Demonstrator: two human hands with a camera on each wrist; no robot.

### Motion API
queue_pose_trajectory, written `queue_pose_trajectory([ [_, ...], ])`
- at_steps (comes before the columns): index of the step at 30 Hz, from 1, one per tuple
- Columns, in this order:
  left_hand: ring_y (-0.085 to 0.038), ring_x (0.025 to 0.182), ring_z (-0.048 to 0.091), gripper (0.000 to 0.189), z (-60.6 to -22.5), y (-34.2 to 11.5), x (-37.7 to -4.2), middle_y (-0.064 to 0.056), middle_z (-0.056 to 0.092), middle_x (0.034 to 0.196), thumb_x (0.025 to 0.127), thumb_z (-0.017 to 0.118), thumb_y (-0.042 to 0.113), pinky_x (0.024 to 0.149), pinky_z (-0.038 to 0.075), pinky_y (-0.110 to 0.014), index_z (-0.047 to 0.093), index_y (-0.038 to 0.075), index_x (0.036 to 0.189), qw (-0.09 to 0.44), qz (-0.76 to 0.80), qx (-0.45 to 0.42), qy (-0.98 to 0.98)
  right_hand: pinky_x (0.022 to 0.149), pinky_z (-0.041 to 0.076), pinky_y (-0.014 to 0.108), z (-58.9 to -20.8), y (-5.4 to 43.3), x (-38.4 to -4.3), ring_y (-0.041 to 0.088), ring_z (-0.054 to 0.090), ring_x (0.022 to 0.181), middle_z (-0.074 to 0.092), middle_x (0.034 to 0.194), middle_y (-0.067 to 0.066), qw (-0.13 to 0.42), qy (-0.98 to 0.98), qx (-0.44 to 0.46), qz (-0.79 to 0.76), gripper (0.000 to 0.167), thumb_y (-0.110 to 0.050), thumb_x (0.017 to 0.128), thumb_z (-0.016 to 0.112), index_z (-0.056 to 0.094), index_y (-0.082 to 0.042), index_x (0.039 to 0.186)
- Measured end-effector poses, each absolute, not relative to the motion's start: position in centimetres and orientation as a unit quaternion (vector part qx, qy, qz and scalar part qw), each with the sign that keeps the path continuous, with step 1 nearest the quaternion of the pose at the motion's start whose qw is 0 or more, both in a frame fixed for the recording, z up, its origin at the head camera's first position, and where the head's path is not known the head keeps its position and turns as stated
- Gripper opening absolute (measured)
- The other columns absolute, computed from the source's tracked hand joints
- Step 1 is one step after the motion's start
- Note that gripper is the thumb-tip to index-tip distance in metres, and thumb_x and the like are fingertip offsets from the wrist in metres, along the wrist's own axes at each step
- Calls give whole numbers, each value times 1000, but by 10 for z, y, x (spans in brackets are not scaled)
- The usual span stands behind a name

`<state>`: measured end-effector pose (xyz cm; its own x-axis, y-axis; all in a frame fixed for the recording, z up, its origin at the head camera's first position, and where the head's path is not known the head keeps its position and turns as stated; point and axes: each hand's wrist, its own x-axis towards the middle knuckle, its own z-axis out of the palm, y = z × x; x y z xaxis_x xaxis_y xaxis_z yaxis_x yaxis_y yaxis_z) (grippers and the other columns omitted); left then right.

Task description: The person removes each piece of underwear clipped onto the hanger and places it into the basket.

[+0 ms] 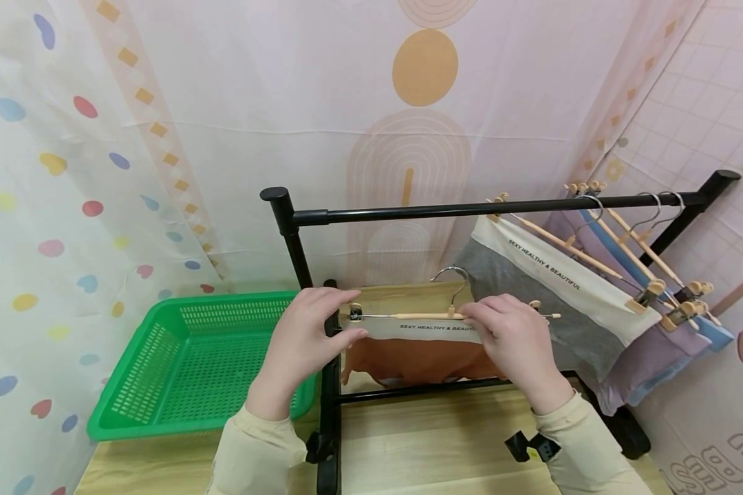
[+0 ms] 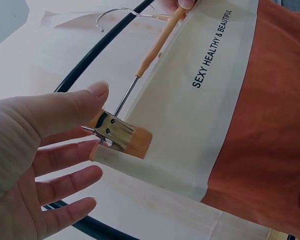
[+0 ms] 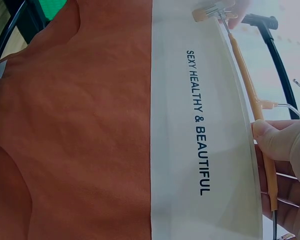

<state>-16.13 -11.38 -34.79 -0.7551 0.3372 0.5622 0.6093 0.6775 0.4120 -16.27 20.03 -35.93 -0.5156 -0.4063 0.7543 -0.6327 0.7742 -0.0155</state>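
Observation:
A clip hanger (image 1: 424, 317) with a wooden bar and steel hook carries rust-brown underpants (image 1: 421, 359) with a white lettered waistband. My right hand (image 1: 515, 342) pinches the bar between thumb and fingers, just beside the hook. At the hanger's other end is my left hand (image 1: 298, 338), its thumb and fingers spread around the clip (image 2: 121, 134). In the left wrist view the thumb stands apart from the clip, and the index finger is partly hidden behind it. That clip grips the waistband's corner. The leg openings show in the right wrist view.
A black clothes rack (image 1: 408, 212) stands on the wooden table (image 1: 408, 454). From its right half hang grey underpants (image 1: 501, 271) on a clip hanger, with lilac (image 1: 634, 361) and blue garments behind. A green plastic basket (image 1: 161, 433) sits left of the rack.

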Motion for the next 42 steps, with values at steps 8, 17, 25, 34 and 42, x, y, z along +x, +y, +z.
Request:
queue_pose_trajectory([
  [8, -29, 105, 60, 49, -360, -121, -160, -7, 71, 110, 75, 88, 23, 91, 49, -47, 71, 7, 119, 240, -297, -262, -886, 61, 53, 40, -369, 192, -166, 21, 66, 76, 72, 84, -3, 378, -863, 299, 150, 17, -11, 78, 82, 77, -16, 93],
  [17, -30, 106, 61, 44, -373, -123, -158, -7, 72, 110, 79, 85, 18, 91, 50, -49, 72, 5, 119, 237, -316, -263, -880, 63, 54, 39, -381, 187, -167, 22, 67, 78, 72, 85, -1, 371, -866, 301, 148, 19, -11, 76, 84, 78, -14, 94],
  [25, -28, 104, 63, 39, -379, -127, -156, -6, 72, 109, 81, 83, 18, 91, 49, -48, 73, 6, 117, 229, -318, -249, -886, 62, 54, 39, -388, 180, -168, 21, 66, 77, 72, 83, -1, 372, -866, 301, 146, 19, -10, 75, 85, 77, -16, 91],
  [34, -27, 102, 64, 44, -391, -134, -157, -5, 72, 108, 78, 85, 15, 93, 49, -49, 73, 7, 119, 228, -322, -257, -882, 63, 54, 39, -397, 176, -172, 21, 66, 78, 71, 83, -3, 362, -869, 302, 151, 19, -11, 75, 85, 76, -17, 90],
  [42, -25, 101, 64, 42, -401, -139, -156, -4, 72, 107, 77, 85, 13, 85, 52, -46, 73, 8, 118, 226, -326, -255, -882, 64, 54, 38, -404, 172, -174, 21, 66, 76, 71, 84, -5, 347, -874, 306, 147, 18, -11, 75, 85, 77, -18, 90],
])
